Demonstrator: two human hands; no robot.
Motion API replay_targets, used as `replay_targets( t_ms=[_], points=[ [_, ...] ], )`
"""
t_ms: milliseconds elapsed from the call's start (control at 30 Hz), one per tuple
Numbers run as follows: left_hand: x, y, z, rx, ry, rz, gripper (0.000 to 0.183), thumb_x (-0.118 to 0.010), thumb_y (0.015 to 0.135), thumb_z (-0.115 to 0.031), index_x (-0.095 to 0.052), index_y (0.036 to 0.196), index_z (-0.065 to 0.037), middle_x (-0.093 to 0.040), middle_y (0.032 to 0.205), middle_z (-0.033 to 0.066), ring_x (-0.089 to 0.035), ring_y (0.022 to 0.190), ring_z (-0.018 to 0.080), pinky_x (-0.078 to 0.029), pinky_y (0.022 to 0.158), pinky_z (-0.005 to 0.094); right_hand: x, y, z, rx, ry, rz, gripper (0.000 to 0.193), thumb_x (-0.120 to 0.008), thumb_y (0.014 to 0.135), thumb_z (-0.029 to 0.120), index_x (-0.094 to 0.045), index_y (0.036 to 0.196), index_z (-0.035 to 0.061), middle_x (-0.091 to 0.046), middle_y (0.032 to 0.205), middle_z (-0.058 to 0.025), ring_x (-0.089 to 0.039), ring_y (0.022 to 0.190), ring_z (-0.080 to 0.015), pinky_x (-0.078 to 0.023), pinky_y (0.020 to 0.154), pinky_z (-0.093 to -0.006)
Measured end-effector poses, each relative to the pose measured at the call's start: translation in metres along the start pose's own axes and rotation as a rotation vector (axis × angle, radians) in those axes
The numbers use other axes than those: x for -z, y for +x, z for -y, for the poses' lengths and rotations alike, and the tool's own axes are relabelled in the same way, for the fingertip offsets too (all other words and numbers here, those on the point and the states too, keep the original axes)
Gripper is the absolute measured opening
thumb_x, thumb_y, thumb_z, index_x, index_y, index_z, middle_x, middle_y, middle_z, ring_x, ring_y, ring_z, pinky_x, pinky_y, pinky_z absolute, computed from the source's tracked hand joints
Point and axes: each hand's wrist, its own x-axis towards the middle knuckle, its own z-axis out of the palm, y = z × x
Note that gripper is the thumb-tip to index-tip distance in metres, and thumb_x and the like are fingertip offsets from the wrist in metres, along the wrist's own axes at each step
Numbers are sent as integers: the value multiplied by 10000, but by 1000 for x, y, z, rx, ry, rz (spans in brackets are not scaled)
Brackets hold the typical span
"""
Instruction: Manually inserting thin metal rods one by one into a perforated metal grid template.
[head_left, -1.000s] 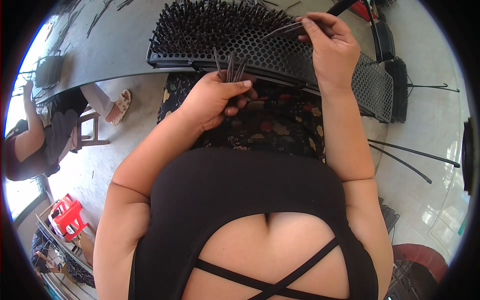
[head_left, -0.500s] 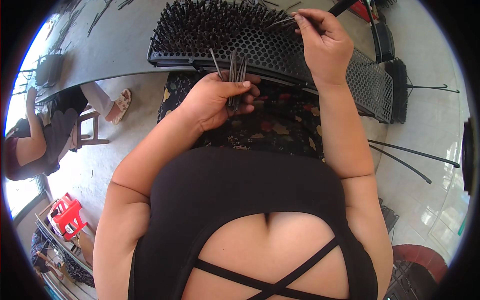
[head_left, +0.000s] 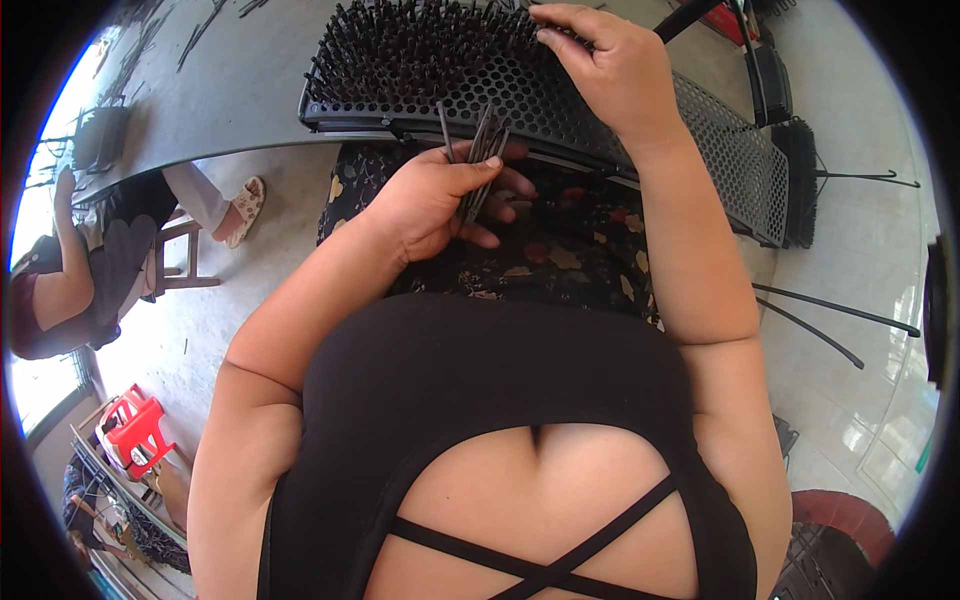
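Note:
My left hand (head_left: 450, 195) holds a bundle of thin dark rods (head_left: 484, 150) under its thumb, with the lower fingers loosened and spread. One rod leans apart from the others. Before it stands a black perforated panel (head_left: 560, 100) with rows of round holes. Dense black rods (head_left: 400, 50) stick up from the panel's left part. At the right edge of that dense patch is my right hand (head_left: 615, 70), its thumb and forefinger close together; what lies between the fingertips is hidden.
The panel's bare stretch (head_left: 735, 150) runs to the right, with a black bristly panel (head_left: 798, 185) beyond it. Loose rods lie on the grey table (head_left: 230, 90). At left another person (head_left: 60, 270) sits by a wooden stool (head_left: 185, 260); a red plastic stool (head_left: 138, 430) stands lower down.
My right hand has moved left along the panel to the edge of the standing rods; the thin rods at its fingertips no longer show. My left hand's lower fingers have loosened and the bundle has tilted.

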Motion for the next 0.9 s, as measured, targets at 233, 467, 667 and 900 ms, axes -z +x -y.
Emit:
replay_targets(
  t_ms=[233,467,667,900],
  points=[
    [-5,2,4,-17,106,-140,184,-517,1013,-198,-609,1110,-71,-706,953,68,-568,688,87,-410,509,226,-1,3,-3,106,16,-32,147,-720,789,81,-734,930,44,-718,918,-160,-690,839,-324,-543,731,-373],
    [-9,1,2,-51,119,-154,180,-520,1011,-195,-619,1083,-62,-695,909,51,-560,686,79,-425,534,231,-4,-10,-20,87,56,-83,142,-723,852,70,-744,992,55,-743,911,-53,-695,813,-125,-530,739,-230],
    [-10,4,4,-120,138,-130,227,-515,1019,-200,-623,1134,-37,-678,891,64,-555,660,84,-392,479,205,-4,-18,-29,200,-6,-130,155,-721,846,64,-751,998,64,-740,946,-63,-700,866,-139,-537,774,-241],
    [-11,4,6,-237,96,-40,186,-517,1016,-172,-620,1106,-45,-689,889,64,-534,640,59,-371,463,174,-12,-54,21,-448,787,59,339,-749,822,63,-662,1148,24,-728,933,-91,-680,803,-125,-549,719,-254]
  ],
)
